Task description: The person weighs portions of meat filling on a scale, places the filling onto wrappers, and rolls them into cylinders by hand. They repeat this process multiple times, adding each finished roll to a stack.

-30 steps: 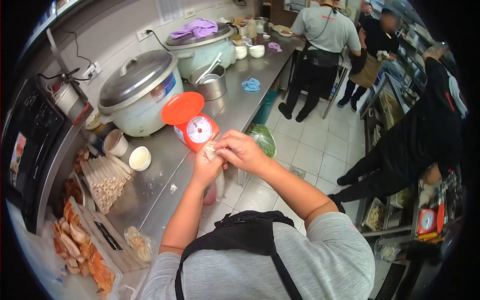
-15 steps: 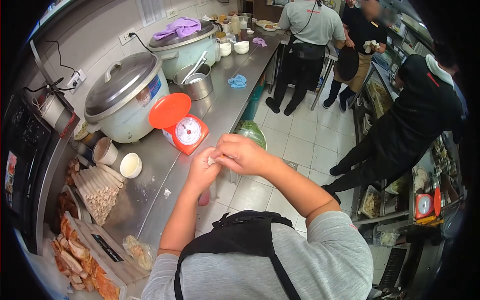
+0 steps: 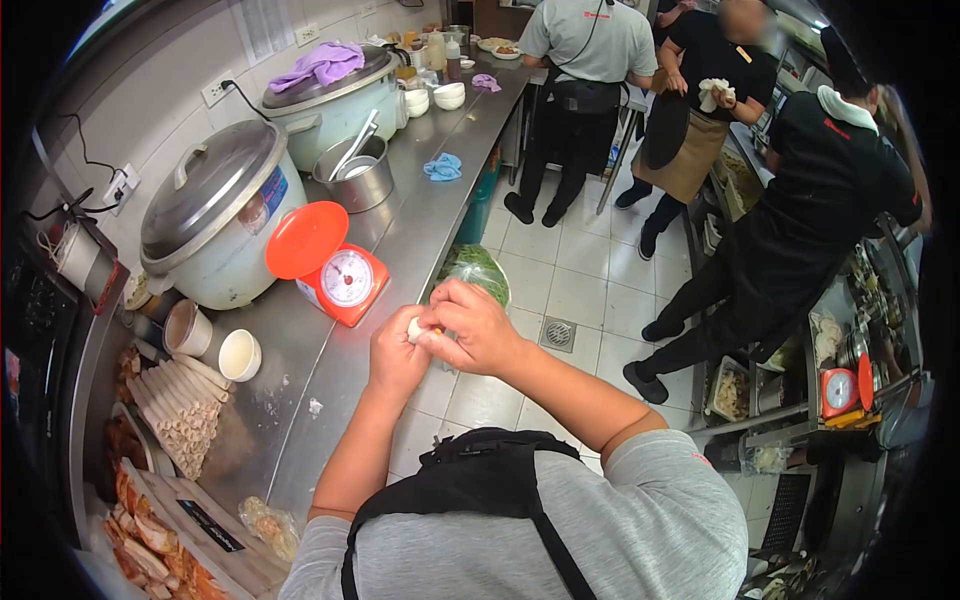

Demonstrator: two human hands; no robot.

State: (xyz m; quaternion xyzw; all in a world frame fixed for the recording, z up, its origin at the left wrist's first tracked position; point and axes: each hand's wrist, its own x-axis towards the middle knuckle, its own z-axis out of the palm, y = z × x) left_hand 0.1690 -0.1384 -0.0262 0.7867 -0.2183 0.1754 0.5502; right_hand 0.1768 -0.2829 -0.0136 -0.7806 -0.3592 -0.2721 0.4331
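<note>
My left hand [image 3: 396,358] and my right hand [image 3: 470,328] meet in front of me, just past the steel counter's edge. Between them is a small white thing [image 3: 415,329], mostly covered by my fingers, with a speck of orange beside it. My left fingers are curled round it, while the right fingers and thumb press against it from the other side. Closest to my hands on the counter stands an orange-red dial scale [image 3: 352,284] with a round pan. Below and beyond them, a bag of green leaves [image 3: 474,270] shows near the floor.
Two large lidded cookers [image 3: 215,215] and a steel pot [image 3: 355,178] line the counter. Stacked pale rolls [image 3: 180,410], a white cup [image 3: 240,355] and a container of roasted meat [image 3: 190,520] are at left. Several co-workers stand ahead and right, near a shelved station [image 3: 830,350].
My view has shifted, so the counter and scale appear further left. My hands stay together around the white thing, and more of it shows. The co-worker at right has raised an arm.
</note>
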